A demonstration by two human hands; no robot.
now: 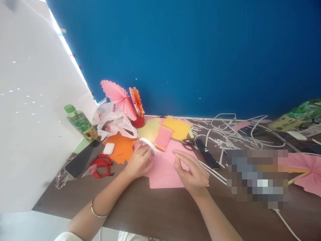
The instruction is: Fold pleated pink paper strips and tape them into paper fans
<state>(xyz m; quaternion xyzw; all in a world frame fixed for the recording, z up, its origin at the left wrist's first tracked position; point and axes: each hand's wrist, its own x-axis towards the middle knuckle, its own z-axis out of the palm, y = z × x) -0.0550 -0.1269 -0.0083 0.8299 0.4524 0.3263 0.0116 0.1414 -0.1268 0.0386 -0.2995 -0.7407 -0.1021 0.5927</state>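
Risk: tape roll (pixel 148 146) is gripped by left hand (pixel 138 161) over pink sheet (pixel 164 169); right hand (pixel 192 172) is held open, empty. Tape could snag and tear the unpinned sheet.

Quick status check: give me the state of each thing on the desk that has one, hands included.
left hand: closed around the tape roll
tape roll: held, on the pink sheet
right hand: open, fingers spread over the pink sheet
pink sheet: flat, unfolded
pleated pink strip: folded, lying flat
green bottle: capped, upright
phone: screen dark
scissors: closed, lying flat
pink paper fan: opened out
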